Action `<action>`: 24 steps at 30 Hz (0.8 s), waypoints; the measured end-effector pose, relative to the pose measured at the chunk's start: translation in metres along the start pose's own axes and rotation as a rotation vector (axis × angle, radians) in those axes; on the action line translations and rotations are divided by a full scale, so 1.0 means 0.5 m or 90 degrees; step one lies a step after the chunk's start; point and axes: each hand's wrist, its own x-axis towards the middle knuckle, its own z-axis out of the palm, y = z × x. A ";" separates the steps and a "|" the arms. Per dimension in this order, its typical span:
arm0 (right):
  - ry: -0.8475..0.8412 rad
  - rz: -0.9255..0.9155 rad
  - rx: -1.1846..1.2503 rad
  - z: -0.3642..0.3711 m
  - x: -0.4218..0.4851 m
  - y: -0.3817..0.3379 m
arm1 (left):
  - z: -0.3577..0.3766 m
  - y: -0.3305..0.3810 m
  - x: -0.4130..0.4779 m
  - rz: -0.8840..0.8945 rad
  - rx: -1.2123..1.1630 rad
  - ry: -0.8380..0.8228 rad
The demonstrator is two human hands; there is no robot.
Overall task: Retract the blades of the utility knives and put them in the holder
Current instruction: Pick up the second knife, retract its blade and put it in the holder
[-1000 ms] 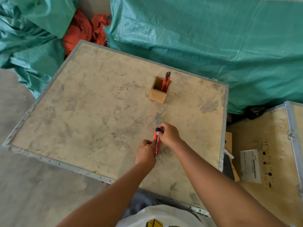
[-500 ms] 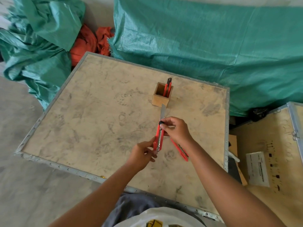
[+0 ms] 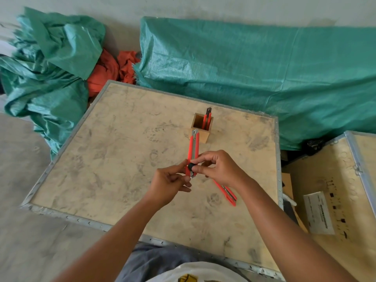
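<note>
Above the middle of the plywood crate top (image 3: 114,159) I hold a red utility knife (image 3: 193,147) pointing away from me. My left hand (image 3: 171,184) grips its near end. My right hand (image 3: 217,167) pinches the black slider knob on its body. Only a short blade tip shows at its far end. A second red utility knife (image 3: 227,193) lies flat on the crate under my right wrist. The small wooden holder (image 3: 201,127) stands beyond the held knife, with one red and black knife (image 3: 207,118) upright in it.
Green tarpaulin (image 3: 254,78) covers bulky things behind and to the left of the crate, with orange cloth (image 3: 109,72) between. A second wooden crate (image 3: 335,190) with a paper label stands at the right, across a narrow gap. Grey floor lies left.
The long blade that stuck out of the held knife has slid back in. The knife has been raised toward the holder, my right fingers have moved down its body, and the second knife has come into sight.
</note>
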 end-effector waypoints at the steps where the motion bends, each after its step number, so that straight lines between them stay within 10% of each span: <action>1: -0.002 -0.012 -0.015 0.001 -0.002 -0.005 | -0.004 0.004 -0.001 0.000 -0.001 -0.001; 24: 0.093 -0.074 -0.034 0.006 -0.023 -0.019 | -0.006 0.033 0.004 0.010 0.007 -0.035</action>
